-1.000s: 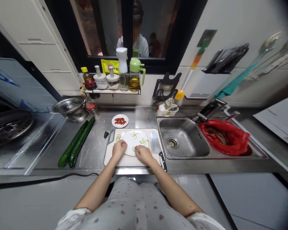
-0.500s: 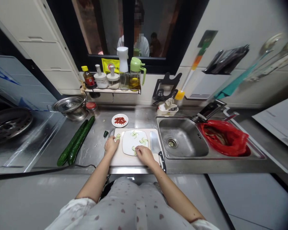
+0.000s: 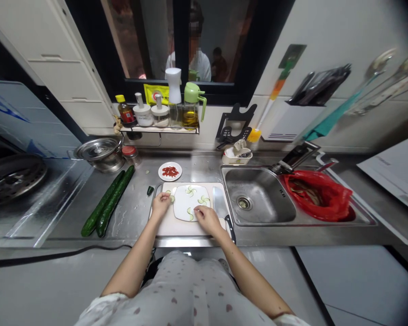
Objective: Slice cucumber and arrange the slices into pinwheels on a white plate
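A white plate (image 3: 182,203) lies on a pale cutting board (image 3: 166,226). Thin green-edged cucumber slices (image 3: 190,191) form small fans near the plate's far and right edges. Another curved cucumber slice (image 3: 190,213) lies near its front edge. My left hand (image 3: 160,206) is closed at the plate's left side, its fingertips pinching pale cucumber slices (image 3: 172,198). Over the plate's front right, my right hand (image 3: 207,218) has its fingers drawn together beside the curved slice; whether anything is between them is hidden. A kitchen knife (image 3: 220,203) rests on the board's right side.
Two whole cucumbers (image 3: 105,208) lie at the left, with a cucumber end piece (image 3: 150,190) nearer the board. A small dish of chopped red pieces (image 3: 170,171) stands behind it. To the right are the sink (image 3: 261,194) and a red plastic bag (image 3: 326,199).
My left hand has shifted slightly right and up, closer to the plate's edge. My right hand has drawn back a little to the right, uncovering more of the curved cucumber slice.
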### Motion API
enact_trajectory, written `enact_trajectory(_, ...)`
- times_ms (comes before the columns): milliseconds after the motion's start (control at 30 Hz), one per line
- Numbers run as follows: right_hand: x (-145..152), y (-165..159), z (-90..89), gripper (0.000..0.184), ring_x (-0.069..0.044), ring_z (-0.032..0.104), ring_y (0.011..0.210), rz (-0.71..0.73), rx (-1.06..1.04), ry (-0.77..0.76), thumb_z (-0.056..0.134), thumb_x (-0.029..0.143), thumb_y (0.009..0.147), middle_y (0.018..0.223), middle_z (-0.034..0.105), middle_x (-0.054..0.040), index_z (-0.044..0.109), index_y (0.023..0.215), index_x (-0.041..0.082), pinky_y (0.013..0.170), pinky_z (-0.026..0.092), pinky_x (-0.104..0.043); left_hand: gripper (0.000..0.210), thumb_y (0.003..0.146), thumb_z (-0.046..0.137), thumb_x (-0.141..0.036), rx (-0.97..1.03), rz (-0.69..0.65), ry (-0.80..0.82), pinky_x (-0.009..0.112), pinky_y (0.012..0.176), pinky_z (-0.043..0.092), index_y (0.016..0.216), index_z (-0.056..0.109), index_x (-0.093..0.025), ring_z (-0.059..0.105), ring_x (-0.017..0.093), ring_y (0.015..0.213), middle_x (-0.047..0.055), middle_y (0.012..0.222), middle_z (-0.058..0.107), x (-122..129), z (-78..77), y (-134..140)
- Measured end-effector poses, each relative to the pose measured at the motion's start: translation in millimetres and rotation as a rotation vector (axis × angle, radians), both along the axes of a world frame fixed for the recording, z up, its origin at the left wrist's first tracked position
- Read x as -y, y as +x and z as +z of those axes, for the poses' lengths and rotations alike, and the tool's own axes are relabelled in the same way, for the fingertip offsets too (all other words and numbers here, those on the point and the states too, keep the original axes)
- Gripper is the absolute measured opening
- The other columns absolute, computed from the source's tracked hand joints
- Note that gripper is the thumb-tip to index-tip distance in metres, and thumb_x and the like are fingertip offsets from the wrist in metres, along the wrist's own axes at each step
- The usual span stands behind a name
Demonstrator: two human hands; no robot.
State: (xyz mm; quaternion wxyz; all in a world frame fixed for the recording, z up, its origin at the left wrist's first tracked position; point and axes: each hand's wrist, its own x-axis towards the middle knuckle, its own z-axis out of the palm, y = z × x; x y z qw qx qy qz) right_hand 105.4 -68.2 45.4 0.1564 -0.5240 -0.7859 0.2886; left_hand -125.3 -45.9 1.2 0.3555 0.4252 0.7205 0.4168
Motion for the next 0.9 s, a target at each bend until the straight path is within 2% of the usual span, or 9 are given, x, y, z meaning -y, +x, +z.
enact_trajectory(100, -6.4, -5.9, 8.3, 0.027, -0.016, 0.059, 0.079, -0.040, -0.090, 0.015, 0.043, 0.028, 0.090, 0.088, 0.068, -0.0044, 0.066, 0.099, 0.019, 0.074, 0.042, -0.024, 0.031, 0.070, 0.067, -0.038, 0.202, -0.101, 0.078, 0.025, 0.071, 0.049, 0.089, 0.063, -0.014, 0.061, 0.013, 0.072, 0.004, 0.077, 0.066, 1.9, 22.0, 4.5)
enact_trajectory(233, -15.5, -18.1, 26.6, 0.025, -0.014, 0.056, 0.071, -0.117, -0.282, 0.012, 0.048, 0.032, 0.087, 0.082, 0.066, -0.0030, 0.065, 0.099, 0.018, 0.070, 0.043, -0.024, 0.032, 0.068, 0.069, -0.038, 0.268, -0.262, 0.151, 0.025, 0.074, 0.048, 0.089, 0.062, -0.015, 0.061, 0.013, 0.077, 0.004, 0.082, 0.065, 7.5, 57.8, 13.6)
enact_trajectory(400, -19.7, -32.3, 45.7, 0.022, -0.014, 0.057, 0.075, -0.065, -0.538, 0.016, 0.053, 0.037, 0.084, 0.088, 0.067, -0.0027, 0.064, 0.092, 0.019, 0.071, 0.045, -0.025, 0.031, 0.067, 0.073, -0.034, 0.338, -0.355, 0.253, 0.022, 0.069, 0.045, 0.089, 0.062, -0.016, 0.059, 0.012, 0.075, 0.002, 0.081, 0.063, 15.3, 89.8, 29.5)
enact_trajectory(467, -19.4, -34.7, 48.7, 0.020, -0.014, 0.057, 0.075, -0.065, -0.604, 0.024, 0.054, 0.037, 0.084, 0.083, 0.066, -0.0023, 0.063, 0.086, 0.019, 0.066, 0.043, -0.024, 0.033, 0.067, 0.075, -0.035, 0.380, -0.356, 0.259, 0.022, 0.067, 0.043, 0.091, 0.062, -0.016, 0.059, 0.012, 0.074, 0.001, 0.079, 0.063, 18.0, 96.9, 34.5)
enact_trajectory(567, -18.7, -34.2, 50.3, 0.020, -0.014, 0.056, 0.074, -0.099, -0.671, 0.024, 0.054, 0.037, 0.083, 0.081, 0.065, -0.0020, 0.062, 0.083, 0.019, 0.060, 0.041, -0.023, 0.037, 0.069, 0.073, -0.042, 0.464, -0.287, 0.203, 0.021, 0.063, 0.041, 0.093, 0.062, -0.017, 0.058, 0.011, 0.067, 0.000, 0.070, 0.063, 22.5, 102.8, 40.0)
enact_trajectory(667, -18.6, -31.5, 51.1, 0.019, -0.014, 0.055, 0.074, -0.124, -0.691, 0.040, 0.055, 0.037, 0.083, 0.081, 0.065, -0.0022, 0.062, 0.082, 0.018, 0.061, 0.041, -0.023, 0.043, 0.073, 0.067, -0.053, 0.541, -0.260, 0.040, 0.018, 0.051, 0.033, 0.095, 0.062, -0.016, 0.053, 0.009, 0.057, 0.001, 0.066, 0.064, 27.5, 104.3, 44.6)
enact_trajectory(767, -18.5, -29.1, 51.4, 0.020, -0.014, 0.055, 0.075, -0.121, -0.688, 0.057, 0.055, 0.037, 0.083, 0.082, 0.065, -0.0025, 0.062, 0.082, 0.018, 0.064, 0.042, -0.024, 0.051, 0.075, 0.062, -0.060, 0.743, -0.293, -0.137, 0.016, 0.045, 0.028, 0.103, 0.060, -0.017, 0.051, 0.007, 0.053, 0.003, 0.070, 0.066, 31.3, 104.4, 48.3)
enact_trajectory(900, -17.4, -27.1, 50.5, 0.020, -0.013, 0.055, 0.075, -0.116, -0.677, 0.039, 0.055, 0.037, 0.083, 0.082, 0.065, -0.0028, 0.062, 0.083, 0.018, 0.061, 0.041, -0.023, 0.050, 0.068, 0.074, -0.047, 0.936, -0.247, -0.162, 0.014, 0.046, 0.031, 0.107, 0.059, -0.019, 0.053, 0.006, 0.056, 0.001, 0.076, 0.064, 31.7, 106.9, 50.4)
